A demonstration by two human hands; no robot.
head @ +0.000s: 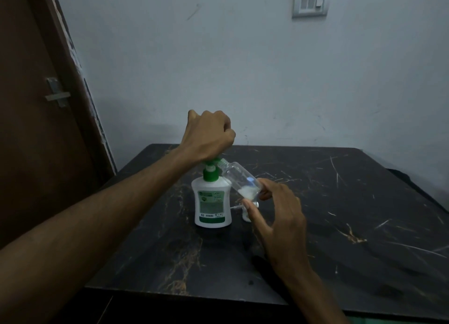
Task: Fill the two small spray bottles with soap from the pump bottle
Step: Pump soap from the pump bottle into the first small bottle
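Left hand point(209, 135) fisted atop pump point(211, 164)

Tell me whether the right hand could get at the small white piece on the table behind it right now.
Probably not as things stand: the right hand holds the tilted spray bottle at the pump bottle's spout. The white piece lies close beneath it, unobstructed, but the grip is occupied.

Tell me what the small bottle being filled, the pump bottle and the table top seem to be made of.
The small clear spray bottle looks like transparent glossy plastic: white soap shows through its wall. The white pump bottle with green pump looks like opaque smooth plastic. The black table top with gold veins looks like polished marble, or perhaps a laminate imitating it.
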